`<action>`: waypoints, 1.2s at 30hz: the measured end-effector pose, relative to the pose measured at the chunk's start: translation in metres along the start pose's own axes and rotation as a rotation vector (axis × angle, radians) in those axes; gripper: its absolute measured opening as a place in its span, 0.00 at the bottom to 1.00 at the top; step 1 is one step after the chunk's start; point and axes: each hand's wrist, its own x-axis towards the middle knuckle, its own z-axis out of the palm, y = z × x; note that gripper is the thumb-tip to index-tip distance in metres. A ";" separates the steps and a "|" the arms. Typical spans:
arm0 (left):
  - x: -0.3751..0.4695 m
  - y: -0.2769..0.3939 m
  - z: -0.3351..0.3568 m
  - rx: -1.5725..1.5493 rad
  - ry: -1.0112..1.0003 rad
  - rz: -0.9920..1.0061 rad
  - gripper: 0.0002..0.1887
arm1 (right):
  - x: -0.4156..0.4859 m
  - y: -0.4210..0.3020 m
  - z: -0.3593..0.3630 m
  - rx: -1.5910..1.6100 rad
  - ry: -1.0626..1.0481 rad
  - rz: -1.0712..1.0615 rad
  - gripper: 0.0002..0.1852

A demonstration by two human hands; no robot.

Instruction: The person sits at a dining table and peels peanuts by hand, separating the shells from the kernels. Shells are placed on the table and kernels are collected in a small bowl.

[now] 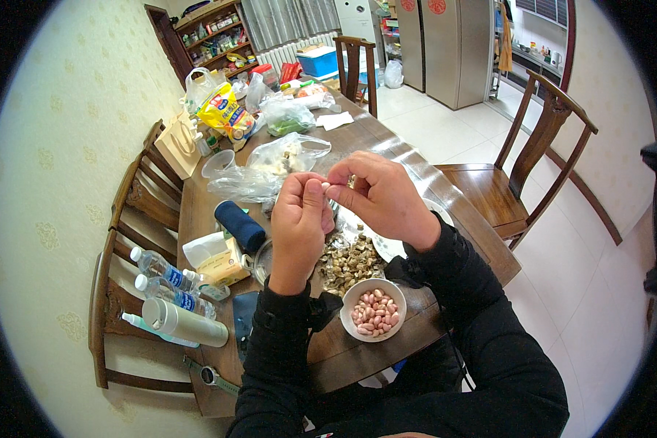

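My left hand [302, 224] and my right hand [383, 197] meet at the fingertips above the wooden table. A small whitish piece [325, 186], perhaps a peanut kernel, is pinched between the left thumb and finger, and the right thumb and forefinger touch it. Below the hands lies a heap of brown empty shells [356, 263]. Nearer my body stands a white bowl [346, 317] of pink, peanut-like kernels [375, 313]. A white plate [435, 211] shows partly behind my right wrist. What the other fingers cover cannot be seen.
Left of my hands are a tissue pack [224, 263], a dark blue cylinder [240, 225], water bottles [161, 265], a pale thermos [186, 323] and a wristwatch [209, 375]. Plastic bags [290, 156] and a yellow packet [227, 115] lie farther back. A wooden chair [487, 186] stands right.
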 end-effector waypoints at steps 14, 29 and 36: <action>-0.003 0.004 -0.001 0.054 -0.035 0.003 0.13 | -0.001 -0.008 -0.006 -0.016 0.031 -0.110 0.08; 0.000 0.016 -0.014 0.258 0.064 0.142 0.17 | -0.010 -0.027 -0.052 0.277 -0.857 -0.190 0.08; -0.001 0.021 -0.016 0.287 0.012 0.120 0.15 | -0.009 -0.026 -0.054 0.128 -0.724 -0.235 0.10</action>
